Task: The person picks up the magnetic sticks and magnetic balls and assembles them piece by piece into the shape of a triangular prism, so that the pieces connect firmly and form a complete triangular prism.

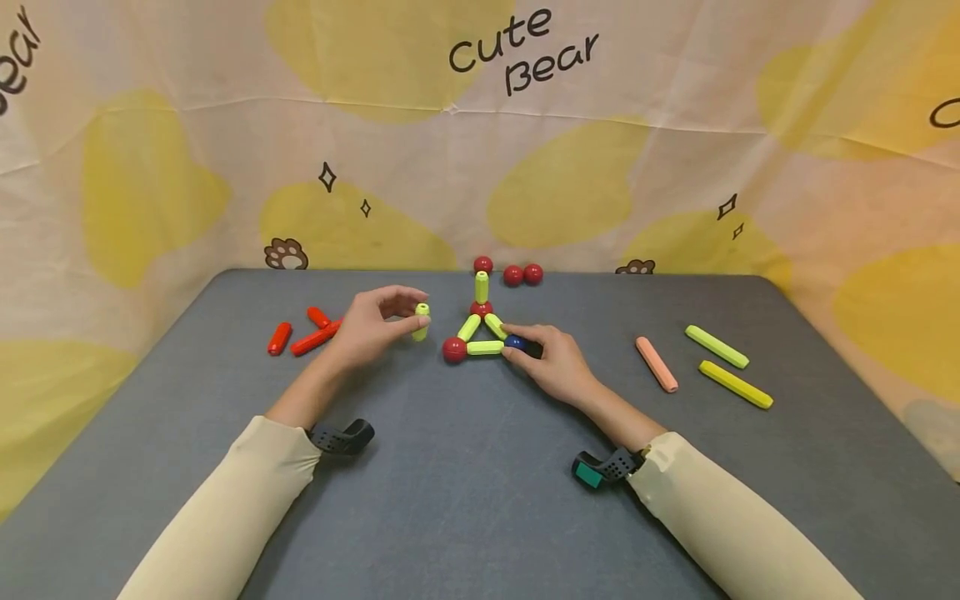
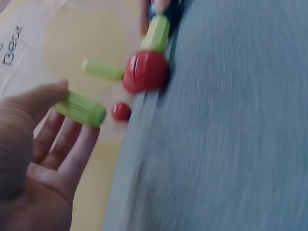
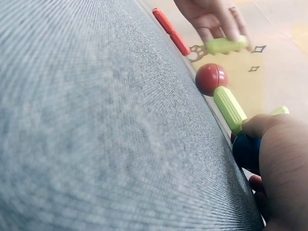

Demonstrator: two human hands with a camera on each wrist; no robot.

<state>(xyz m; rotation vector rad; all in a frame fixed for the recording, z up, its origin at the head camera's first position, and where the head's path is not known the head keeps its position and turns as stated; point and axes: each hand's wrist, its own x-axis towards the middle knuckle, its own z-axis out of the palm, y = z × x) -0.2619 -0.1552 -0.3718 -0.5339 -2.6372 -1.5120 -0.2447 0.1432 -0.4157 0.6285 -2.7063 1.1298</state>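
Triangle [image 1: 485,348], head view: on the grey table [image 1: 465,467], pinched at the blue ball [image 1: 515,342] by the right hand [image 1: 557,362] — could come apart if squeezed askew. Left wrist view: loose rod [image 2: 80,108], ribbed, plastic-looking, pinched by the left hand [image 2: 50,175] — might drop from so slight a hold. Right wrist view: red ball [image 3: 211,79], glossy, round, seamed; could shift aside if bumped.

On the patterned cloth [image 1: 435,167], dark words [image 1: 523,52] are spelling "cute Bear". At the head view's left edge, cropped letters [image 1: 18,55] are reading "ear"; at its right, one rounded letter [image 1: 947,113] is running out of sight. The left wrist view is also showing "Bear".
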